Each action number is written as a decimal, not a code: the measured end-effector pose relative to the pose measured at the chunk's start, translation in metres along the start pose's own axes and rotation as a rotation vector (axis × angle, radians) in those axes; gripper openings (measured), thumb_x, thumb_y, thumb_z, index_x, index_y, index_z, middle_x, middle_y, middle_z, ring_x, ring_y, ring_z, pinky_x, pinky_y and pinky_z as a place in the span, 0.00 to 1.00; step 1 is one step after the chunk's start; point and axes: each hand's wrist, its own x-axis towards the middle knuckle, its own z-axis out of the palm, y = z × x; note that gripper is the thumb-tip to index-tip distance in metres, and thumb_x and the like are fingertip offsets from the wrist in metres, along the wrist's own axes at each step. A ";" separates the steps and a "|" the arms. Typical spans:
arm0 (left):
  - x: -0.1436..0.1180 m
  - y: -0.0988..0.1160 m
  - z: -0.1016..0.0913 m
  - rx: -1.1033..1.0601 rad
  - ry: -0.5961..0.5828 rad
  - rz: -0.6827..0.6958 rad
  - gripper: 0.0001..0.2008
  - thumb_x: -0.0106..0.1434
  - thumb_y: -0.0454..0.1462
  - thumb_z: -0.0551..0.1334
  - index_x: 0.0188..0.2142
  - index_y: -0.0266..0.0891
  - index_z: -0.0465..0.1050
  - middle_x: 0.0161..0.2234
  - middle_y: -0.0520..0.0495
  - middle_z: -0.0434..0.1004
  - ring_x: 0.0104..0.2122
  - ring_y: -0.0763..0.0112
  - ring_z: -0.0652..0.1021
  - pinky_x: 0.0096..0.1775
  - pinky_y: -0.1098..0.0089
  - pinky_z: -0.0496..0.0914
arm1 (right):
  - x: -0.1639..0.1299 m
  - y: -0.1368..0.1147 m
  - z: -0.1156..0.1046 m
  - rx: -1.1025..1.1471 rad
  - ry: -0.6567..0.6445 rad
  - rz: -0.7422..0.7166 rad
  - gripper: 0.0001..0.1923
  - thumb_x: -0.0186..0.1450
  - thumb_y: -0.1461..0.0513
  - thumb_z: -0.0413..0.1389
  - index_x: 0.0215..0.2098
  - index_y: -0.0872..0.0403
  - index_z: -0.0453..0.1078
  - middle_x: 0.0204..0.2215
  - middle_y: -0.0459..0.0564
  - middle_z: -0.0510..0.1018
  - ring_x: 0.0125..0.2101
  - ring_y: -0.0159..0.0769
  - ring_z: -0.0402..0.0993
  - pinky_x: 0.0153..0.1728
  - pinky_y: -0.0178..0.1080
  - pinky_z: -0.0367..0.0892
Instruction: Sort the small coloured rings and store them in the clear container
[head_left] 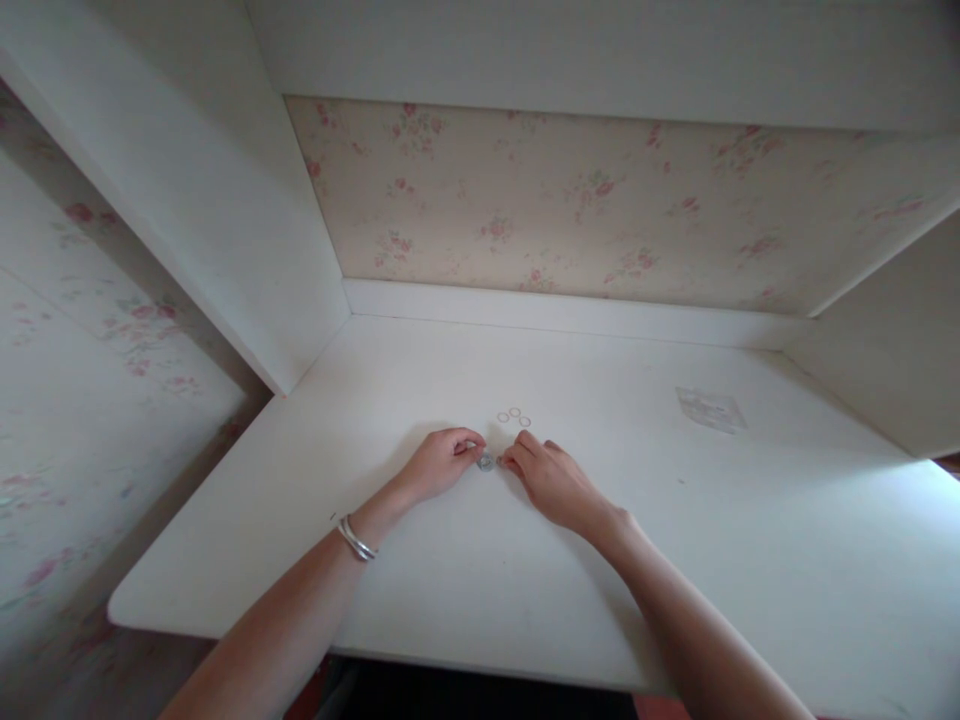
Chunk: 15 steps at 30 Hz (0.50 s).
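Both hands pinch one small metal piece on the white table. The left hand and right hand each keep a tight grip on it. Three little rings lie just behind the metal piece.

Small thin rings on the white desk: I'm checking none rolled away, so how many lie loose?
3 small thin rings lie loose in a cluster on the white desk, just beyond the fingers. More could be hidden under the hands.

The light was soft and rather dim, and it came from the right, where the worktop glared pale. Faint shadows lay left of the hands. Straight edges bent near the corners; small details were blurred.
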 end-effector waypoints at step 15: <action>0.052 0.018 0.011 0.472 0.027 0.082 0.10 0.59 0.39 0.58 0.38 0.43 0.75 0.39 0.47 0.77 0.37 0.66 0.75 0.41 0.70 0.66 | -0.017 0.073 0.021 0.348 0.331 0.386 0.12 0.67 0.58 0.45 0.35 0.53 0.69 0.33 0.48 0.69 0.29 0.30 0.67 0.32 0.33 0.60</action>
